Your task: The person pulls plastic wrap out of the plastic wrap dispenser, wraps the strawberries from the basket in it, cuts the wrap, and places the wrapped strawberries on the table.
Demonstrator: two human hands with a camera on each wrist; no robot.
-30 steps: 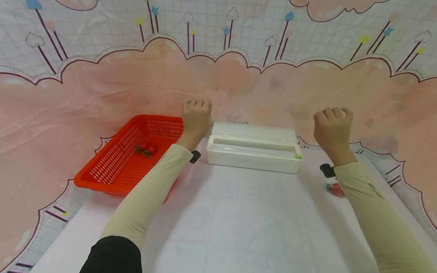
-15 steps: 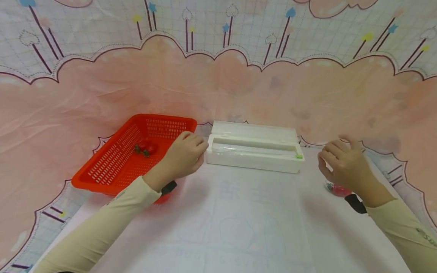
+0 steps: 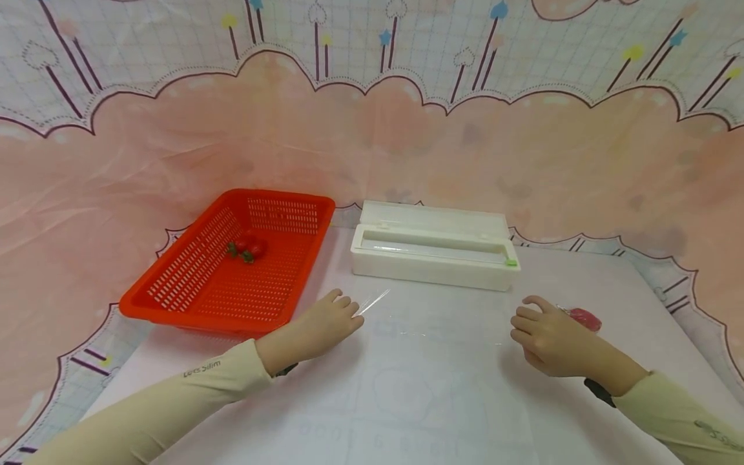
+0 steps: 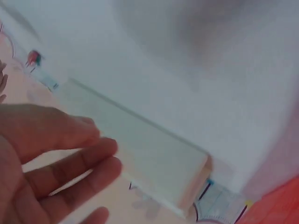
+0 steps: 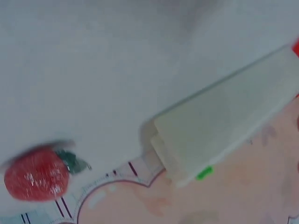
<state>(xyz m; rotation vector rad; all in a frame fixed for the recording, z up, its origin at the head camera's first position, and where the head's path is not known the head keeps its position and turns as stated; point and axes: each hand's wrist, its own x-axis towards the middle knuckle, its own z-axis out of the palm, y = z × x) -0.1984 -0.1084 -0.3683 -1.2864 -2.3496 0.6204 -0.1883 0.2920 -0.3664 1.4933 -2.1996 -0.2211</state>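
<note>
One thin sheet of clear film (image 3: 415, 334) hangs between the two hands, showing mainly as glints over the bench (image 3: 442, 413). The left hand (image 3: 322, 326) pinches its near edge, thumb drawn against the fingertips; the right hand (image 3: 558, 339), fingers curled in, appears to pinch the opposite side, though its thumb tip is hidden. Beyond the hands and between them stands one white box (image 3: 430, 274), lid tipped back, a green piece (image 3: 511, 263) at its right end. Just past the right hand lies one red strawberry (image 3: 585, 319), seemingly wrapped. One red basket (image 3: 192, 316) sits beyond the left hand, to its left, holding at least two strawberries (image 3: 256, 247); they overlap, so the exact count is unclear. Only the head view shows the box's inside and the basket's contents in full. The left wrist view alone shows the palm side of the left hand; the right wrist view brings out the lone strawberry's leaf and shiny wrinkles.
</note>
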